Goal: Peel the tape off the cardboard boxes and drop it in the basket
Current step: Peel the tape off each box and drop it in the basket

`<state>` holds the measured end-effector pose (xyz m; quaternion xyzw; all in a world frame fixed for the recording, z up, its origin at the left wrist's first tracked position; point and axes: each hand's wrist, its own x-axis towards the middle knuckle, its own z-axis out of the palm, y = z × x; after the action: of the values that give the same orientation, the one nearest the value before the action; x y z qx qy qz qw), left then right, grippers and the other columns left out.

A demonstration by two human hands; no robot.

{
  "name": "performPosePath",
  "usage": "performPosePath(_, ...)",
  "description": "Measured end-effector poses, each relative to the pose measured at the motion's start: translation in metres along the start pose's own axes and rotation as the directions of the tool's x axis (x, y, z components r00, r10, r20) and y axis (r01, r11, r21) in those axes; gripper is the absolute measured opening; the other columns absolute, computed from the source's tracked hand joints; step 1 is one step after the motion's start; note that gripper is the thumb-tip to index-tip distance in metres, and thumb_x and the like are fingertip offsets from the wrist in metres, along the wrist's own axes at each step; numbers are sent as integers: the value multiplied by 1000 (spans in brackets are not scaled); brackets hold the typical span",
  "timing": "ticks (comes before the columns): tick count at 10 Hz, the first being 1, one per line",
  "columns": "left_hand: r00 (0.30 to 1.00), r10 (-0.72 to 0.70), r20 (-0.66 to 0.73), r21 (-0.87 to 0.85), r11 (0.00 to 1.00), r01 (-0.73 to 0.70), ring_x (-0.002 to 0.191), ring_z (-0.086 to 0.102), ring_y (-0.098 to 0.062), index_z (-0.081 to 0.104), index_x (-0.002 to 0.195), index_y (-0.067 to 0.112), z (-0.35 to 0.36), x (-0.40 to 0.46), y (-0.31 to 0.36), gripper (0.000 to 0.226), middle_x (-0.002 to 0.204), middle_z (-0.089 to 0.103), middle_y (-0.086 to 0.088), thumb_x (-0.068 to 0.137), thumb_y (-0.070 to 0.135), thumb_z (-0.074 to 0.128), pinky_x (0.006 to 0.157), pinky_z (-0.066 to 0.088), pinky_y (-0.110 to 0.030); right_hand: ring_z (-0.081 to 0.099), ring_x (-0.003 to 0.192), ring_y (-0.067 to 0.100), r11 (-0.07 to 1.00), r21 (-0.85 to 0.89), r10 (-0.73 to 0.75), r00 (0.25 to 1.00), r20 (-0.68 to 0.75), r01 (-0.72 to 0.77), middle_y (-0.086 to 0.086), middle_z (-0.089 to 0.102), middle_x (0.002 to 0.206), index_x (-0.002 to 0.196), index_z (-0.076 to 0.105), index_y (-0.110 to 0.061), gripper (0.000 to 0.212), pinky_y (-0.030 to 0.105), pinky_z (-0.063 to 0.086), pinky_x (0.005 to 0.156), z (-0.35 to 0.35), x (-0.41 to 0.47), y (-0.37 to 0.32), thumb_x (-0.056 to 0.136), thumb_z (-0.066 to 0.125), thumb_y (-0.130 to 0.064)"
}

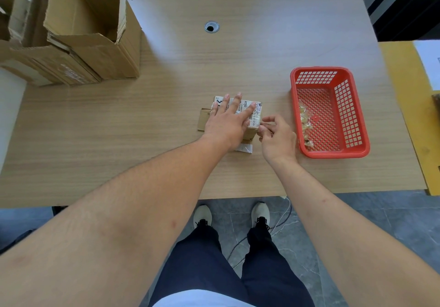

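Over at the far left of the wooden table (166, 116), a cluster of large opened cardboard boxes (78, 40) is standing with flaps up, presumably parked there out of the working space. Nearer the middle, a small labelled box (252, 116) is lying flat on the table, and the left hand (226, 123) is pressing down on its top with fingers straight and spread wide, which looks meant to pin it so it is not sliding while tape is being pulled. Just beside it, the right hand (277, 137) is working at the box's right edge, thumb and fingertips pinching narrowly on what seems to be a clear strip of tape (263, 123), though the strip itself is hard to make out. Further right, the red basket (295, 116) is sitting within easy reach, already holding some crumpled clear tape pieces (304, 121) along its left side.
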<state>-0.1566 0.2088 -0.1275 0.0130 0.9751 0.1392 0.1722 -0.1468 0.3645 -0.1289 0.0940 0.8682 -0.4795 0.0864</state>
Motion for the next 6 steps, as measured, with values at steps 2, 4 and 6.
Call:
performPosePath(2,1000,-6,0,6,1000,6,156,-14,-26,4,159,48,1,1,1,51,171,-11,3,111,44,20,127,-5,-48,62,81,2,989,-131,-83,991,-106,69,-3,65,100,95,75,-25,5,34,57,84,-4,1,3,91,77,-26)
performPosePath(4,1000,-4,1,1,1000,4,156,-14,-26,5,159,48,2,0,1,51,171,-11,3,111,43,21,126,-5,-48,69,87,3,991,-47,-131,986,-103,127,-8,76,100,113,77,-16,22,27,58,87,-5,0,-1,91,77,-19)
performPosePath(6,1000,-7,2,-3,1000,7,156,-14,-26,5,159,48,1,0,1,52,171,-11,3,111,42,22,127,-4,-49,70,86,8,985,-10,-174,985,-4,174,-4,72,99,107,72,-16,37,15,57,74,-5,1,8,75,89,-6)
